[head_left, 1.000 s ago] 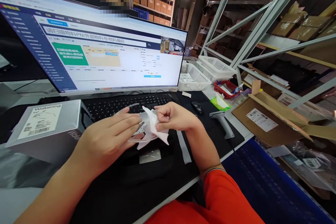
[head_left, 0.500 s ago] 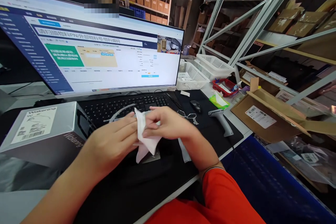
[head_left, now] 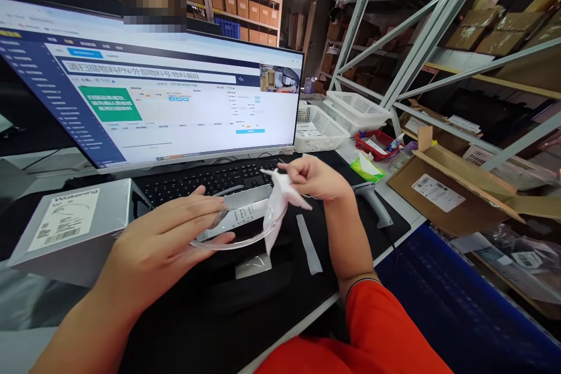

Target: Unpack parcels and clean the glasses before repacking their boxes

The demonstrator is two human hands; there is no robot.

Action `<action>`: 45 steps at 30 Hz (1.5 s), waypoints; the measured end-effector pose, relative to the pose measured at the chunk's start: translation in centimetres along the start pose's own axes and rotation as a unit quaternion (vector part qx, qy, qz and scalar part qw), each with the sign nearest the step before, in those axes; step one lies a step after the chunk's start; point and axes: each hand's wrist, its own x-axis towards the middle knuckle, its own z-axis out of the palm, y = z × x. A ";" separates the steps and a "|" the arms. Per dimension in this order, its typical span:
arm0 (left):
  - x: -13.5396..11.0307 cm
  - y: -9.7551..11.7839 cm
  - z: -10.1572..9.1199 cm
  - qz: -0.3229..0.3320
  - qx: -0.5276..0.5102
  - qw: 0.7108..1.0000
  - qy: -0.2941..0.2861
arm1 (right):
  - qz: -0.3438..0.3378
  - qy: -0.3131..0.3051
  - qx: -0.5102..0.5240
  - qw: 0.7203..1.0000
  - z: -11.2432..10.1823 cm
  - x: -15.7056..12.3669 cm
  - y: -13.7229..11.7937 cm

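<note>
My left hand [head_left: 175,231] is closed on the left end of a thin, curved, clear band [head_left: 245,244], which arcs toward the right. My right hand [head_left: 318,178] pinches a crumpled white tissue [head_left: 277,201] over the right part of the band, hiding that stretch. Behind the band, a silvery open box [head_left: 252,198] with a printed label is partly covered. A small clear plastic bag [head_left: 253,267] lies on the black mat below. To its right is a white strip [head_left: 309,245].
A silver "Wakening" box [head_left: 83,228] stands left. Behind are a keyboard [head_left: 175,187] and monitor [head_left: 188,105]. At right lie a barcode scanner [head_left: 374,204], a green tissue pack [head_left: 367,169], a white basket [head_left: 322,140] and an open cardboard box [head_left: 447,187].
My right hand has moved right and up with the tissue, away from my left hand. The band and the silvery box behind it now show more. My left hand's fingers have shifted slightly.
</note>
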 end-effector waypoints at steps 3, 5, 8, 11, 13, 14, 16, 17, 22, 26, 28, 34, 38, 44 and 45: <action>0.2 0.1 -0.3 -0.011 -0.037 0.999 0.002 | 0.015 0.113 0.055 0.992 -0.3 -0.7 -0.4; 0.2 0.1 -0.4 -0.009 -0.056 0.998 -0.003 | 0.022 0.127 0.064 0.990 0.2 -1.1 -0.9; -0.2 0.2 -0.6 -0.018 -0.055 0.998 0.006 | 0.016 0.131 0.060 0.989 2.0 -1.4 -1.8; -0.5 0.0 -0.8 -0.035 -0.053 0.998 0.001 | 0.015 0.143 0.059 0.988 3.8 -1.3 -2.0; -0.5 0.0 -0.8 -0.019 -0.042 0.999 0.010 | -0.001 0.171 0.061 0.983 4.8 -1.1 -1.9; -0.4 0.0 -0.8 -0.008 -0.034 0.999 0.016 | -0.017 0.199 0.064 0.978 5.2 -1.0 -1.8; -0.3 0.1 -0.8 -0.008 -0.019 1.000 0.012 | -0.056 0.279 0.069 0.956 5.9 -0.6 -1.7; -0.3 0.2 -0.9 -0.017 -0.017 1.000 0.002 | -0.076 0.324 0.072 0.940 6.2 -0.4 -1.6; -0.9 0.0 -1.1 -0.028 -0.021 0.999 -0.027 | -0.111 0.445 0.130 0.879 7.2 -0.1 -1.5; -1.1 -0.1 -1.1 -0.006 -0.003 1.000 -0.029 | -0.051 0.314 0.120 0.940 7.7 -0.8 -1.7; -1.1 0.1 -1.1 -0.027 0.004 0.999 -0.035 | -0.054 0.212 0.036 0.975 7.6 -1.2 -2.0; -1.7 -0.7 -0.8 0.004 0.017 1.000 0.024 | -0.020 -0.089 -0.070 0.993 5.5 -1.5 -2.2; -0.9 -0.8 -1.2 0.023 0.050 0.998 -0.005 | 0.001 -0.103 -0.011 0.995 5.2 -1.0 -1.5; 1.1 0.7 -0.2 0.075 0.048 0.995 -0.046 | 0.017 -0.061 -0.048 0.997 7.5 -0.2 -0.9; 1.1 0.8 0.2 0.075 0.047 0.995 -0.048 | 0.011 -0.054 -0.060 0.997 8.0 0.0 -0.9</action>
